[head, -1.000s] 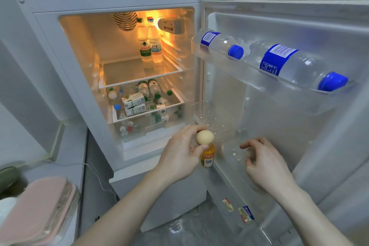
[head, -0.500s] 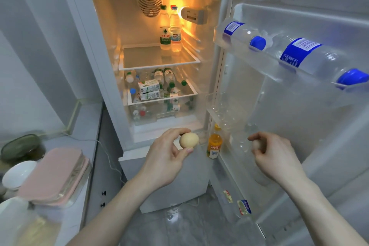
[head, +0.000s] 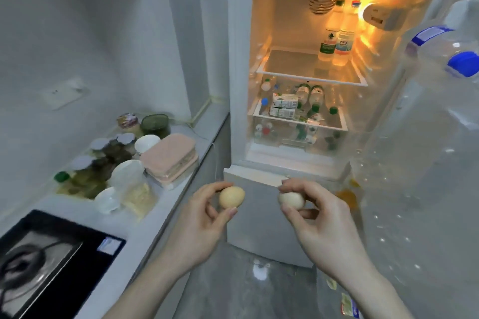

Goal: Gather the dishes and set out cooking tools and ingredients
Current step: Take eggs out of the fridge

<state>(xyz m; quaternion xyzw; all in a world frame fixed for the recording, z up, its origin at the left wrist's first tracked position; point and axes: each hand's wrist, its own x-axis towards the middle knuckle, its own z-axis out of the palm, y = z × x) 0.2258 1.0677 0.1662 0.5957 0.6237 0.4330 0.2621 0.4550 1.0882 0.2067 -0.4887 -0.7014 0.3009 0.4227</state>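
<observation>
Right hand (head: pixel 320 217) now off the door, seemingly with a paler egg (head: pixel 291 200)

left hand (head: pixel 199 220): bare, no ring or watch | right hand (head: pixel 320 217): bare | forearms: sleeveless to frame edge

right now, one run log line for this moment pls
stage: eggs out of fridge | left hand: holds tan egg | right hand: holds pale egg | fridge: door open, light on
</observation>
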